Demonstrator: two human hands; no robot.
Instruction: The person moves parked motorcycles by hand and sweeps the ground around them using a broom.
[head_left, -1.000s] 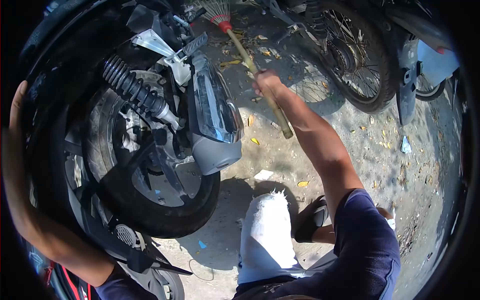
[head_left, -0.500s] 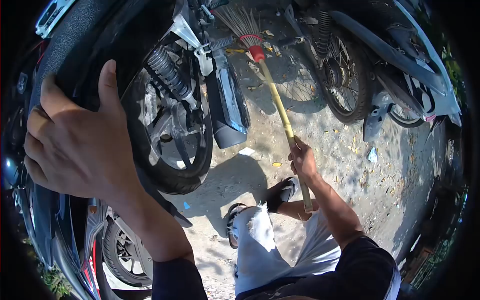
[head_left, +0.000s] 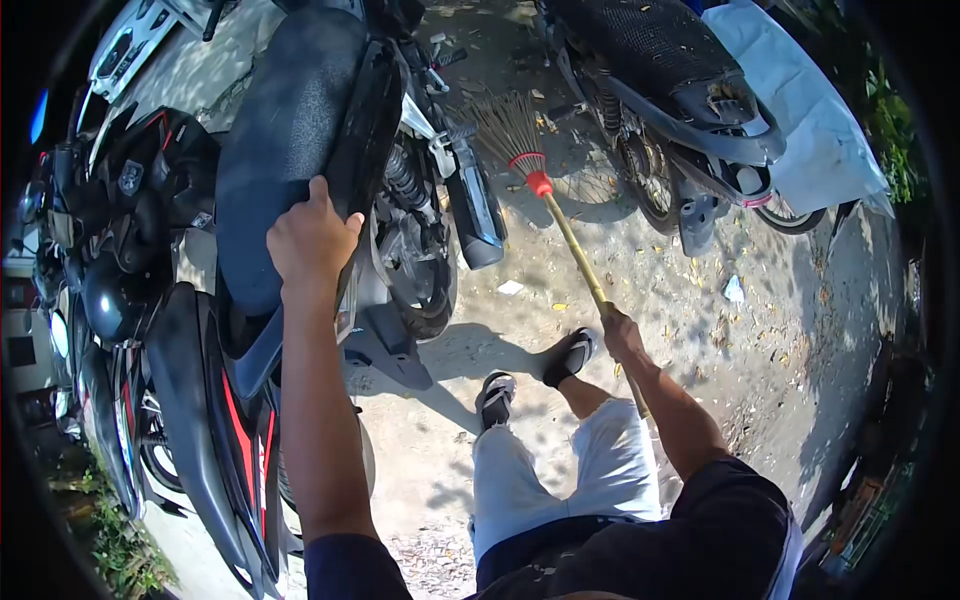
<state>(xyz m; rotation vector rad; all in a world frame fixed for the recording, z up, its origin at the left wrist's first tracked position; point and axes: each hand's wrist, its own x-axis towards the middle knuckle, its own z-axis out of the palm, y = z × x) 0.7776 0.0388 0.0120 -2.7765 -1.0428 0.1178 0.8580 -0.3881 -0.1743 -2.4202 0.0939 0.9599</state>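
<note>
My right hand [head_left: 624, 335] is wrapped around the bamboo handle [head_left: 578, 255] of a stick broom. Stiff bristles [head_left: 507, 130] fan out beyond a red collar [head_left: 539, 183] at its far end, on or just above the ground between two parked motorcycles. On the left, my left hand [head_left: 312, 238] rests on the rear of a black motorcycle seat [head_left: 290, 110], thumb and index finger apart. Its other fingers are partly hidden. Below the seat show that motorcycle's rear wheel [head_left: 425, 290] and exhaust [head_left: 477, 215].
Another motorcycle [head_left: 660, 70] stands at upper right beside a pale sheet [head_left: 800, 120]. A black-and-red motorcycle [head_left: 215, 420] is close on my left, with more behind it. Dry leaves, a white scrap [head_left: 734, 289] and another scrap [head_left: 510, 287] lie on the sunlit ground [head_left: 660, 280].
My left hand has gone from near the camera down and away onto the seat. The view has shifted, showing more of the motorcycles. My right hand still holds the broom; my feet have moved.
</note>
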